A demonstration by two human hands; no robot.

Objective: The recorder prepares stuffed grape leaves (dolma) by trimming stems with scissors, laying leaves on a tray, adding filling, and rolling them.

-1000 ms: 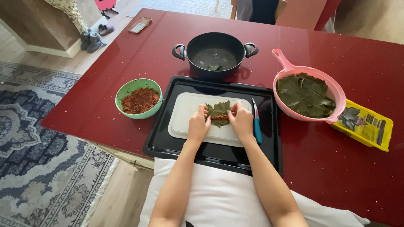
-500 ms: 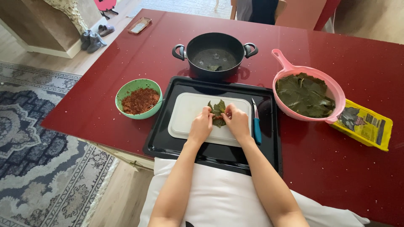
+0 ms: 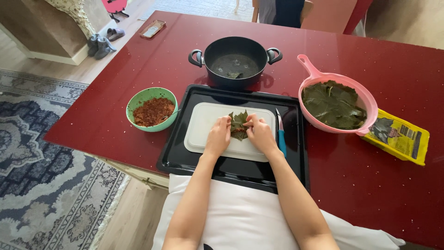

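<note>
Beside the black tray (image 3: 175, 159): green bowl (image 3: 134, 99), pink colander (image 3: 365, 99)

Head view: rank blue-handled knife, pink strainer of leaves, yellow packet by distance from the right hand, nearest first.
1. Blue-handled knife, just right of the right hand, on the black tray.
2. Pink strainer of leaves, farther right.
3. Yellow packet, far right.

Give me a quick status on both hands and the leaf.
Left hand and right hand both pinching the leaf on the white board. Leaf sides folded in. Knife beside right hand, not blocking.
</note>
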